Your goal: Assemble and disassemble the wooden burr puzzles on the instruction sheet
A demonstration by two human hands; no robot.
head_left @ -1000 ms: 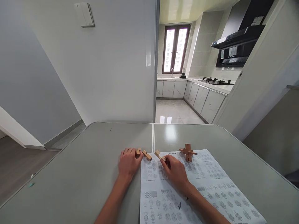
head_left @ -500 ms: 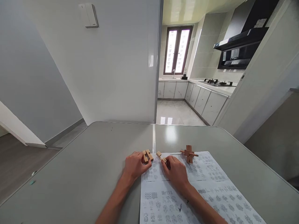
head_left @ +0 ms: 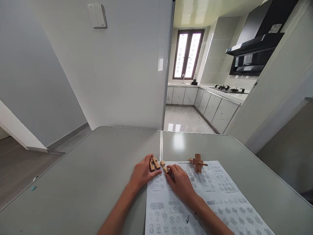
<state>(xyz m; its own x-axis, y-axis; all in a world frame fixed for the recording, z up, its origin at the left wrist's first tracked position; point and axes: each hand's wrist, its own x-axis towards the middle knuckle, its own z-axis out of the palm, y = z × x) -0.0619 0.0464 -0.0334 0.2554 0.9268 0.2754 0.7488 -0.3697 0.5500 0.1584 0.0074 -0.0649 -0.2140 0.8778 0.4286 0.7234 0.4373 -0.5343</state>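
My left hand [head_left: 143, 171] rests on the table around two notched wooden puzzle pieces [head_left: 156, 163], which lie side by side. Its index finger stretches along their far side and the thumb lies straight along their near side, well apart. Just to the right, another wooden puzzle piece [head_left: 163, 164] with a deep notch slants toward me. Thumb and fingers of my right hand [head_left: 180, 181] close on its near end, above the paper's top edge. The curled right fingers partly hide that end.
A printed sheet [head_left: 176, 209] with puzzle diagrams lies under my right arm. Near its top stands a cross-shaped wooden assembly [head_left: 197, 162]. A seam [head_left: 161, 143] divides the grey table [head_left: 97, 182]. A small green bit [head_left: 33, 188] lies near the left edge.
My right hand has brought its wooden piece left and lower, close beside the two others. My left hand's fingers have spread, with the thumb reaching farther right.
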